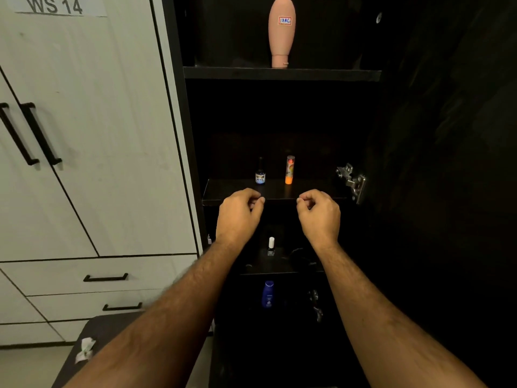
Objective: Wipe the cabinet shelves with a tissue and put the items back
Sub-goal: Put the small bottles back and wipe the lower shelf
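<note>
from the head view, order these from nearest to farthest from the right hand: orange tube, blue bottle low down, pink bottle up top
From the right hand:
1. Orange tube, just above it on the middle shelf.
2. Blue bottle, lower shelf, below.
3. Pink bottle, top shelf, far above.

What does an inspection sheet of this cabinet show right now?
Surface: dark cabinet shelves, open front.
Job's things: pink bottle standing cap-down on the top shelf; small dark bottle and orange tube apart on the middle shelf; nail polish below; blue bottle lowest.
Clutter: crumpled tissue on a dark surface, lower left.
Grippers: left hand and right hand curled, holding nothing, in front of the middle shelf.
Cables: nothing seen.
Surroundings: white cupboard doors, drawers, metal hinge.
</note>
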{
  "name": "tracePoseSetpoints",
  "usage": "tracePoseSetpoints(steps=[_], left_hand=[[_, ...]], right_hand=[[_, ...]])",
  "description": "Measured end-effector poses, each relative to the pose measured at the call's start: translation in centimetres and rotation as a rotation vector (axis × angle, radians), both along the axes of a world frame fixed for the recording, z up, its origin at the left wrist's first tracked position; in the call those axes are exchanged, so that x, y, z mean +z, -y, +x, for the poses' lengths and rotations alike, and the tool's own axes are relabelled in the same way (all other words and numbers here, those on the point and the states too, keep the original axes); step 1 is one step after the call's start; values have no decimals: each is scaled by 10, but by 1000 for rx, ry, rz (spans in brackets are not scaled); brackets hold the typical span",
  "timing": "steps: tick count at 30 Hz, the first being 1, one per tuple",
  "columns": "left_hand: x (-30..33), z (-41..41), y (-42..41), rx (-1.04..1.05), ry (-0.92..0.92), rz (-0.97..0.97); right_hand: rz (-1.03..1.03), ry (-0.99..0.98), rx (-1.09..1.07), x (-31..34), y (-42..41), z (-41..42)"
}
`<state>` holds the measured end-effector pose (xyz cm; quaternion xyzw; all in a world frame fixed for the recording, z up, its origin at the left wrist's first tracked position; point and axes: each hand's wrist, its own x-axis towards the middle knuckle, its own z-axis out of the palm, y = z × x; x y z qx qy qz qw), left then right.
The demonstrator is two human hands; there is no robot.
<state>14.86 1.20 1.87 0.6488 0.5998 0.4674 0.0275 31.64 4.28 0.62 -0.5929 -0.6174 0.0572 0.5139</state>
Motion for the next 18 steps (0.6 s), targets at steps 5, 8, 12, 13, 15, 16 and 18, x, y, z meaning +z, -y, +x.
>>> tracePoseSetpoints(steps=[5, 8, 12, 13, 15, 16, 18], left_hand=[[-21, -10, 23, -55, 26, -87], [-32, -24, 40, -96, 38, -130], [-48, -46, 63, -114, 44, -197], [-52, -53, 69, -121, 44, -212], [-61, -63, 80, -129, 39, -228], [-66, -67, 85, -131, 33, -235], [-76, -74, 93, -145, 33, -257]], right_hand=[[-102, 38, -37, -15, 23, -5], [-168, 50, -49, -24, 39, -17], [-248, 69, -45, -42, 64, -39], [-269, 80, -49, -47, 72, -45], [-301, 103, -54, -58, 85, -54], [-311, 108, -48, -64, 91, -57], [-333, 114, -36, -76, 102, -62]])
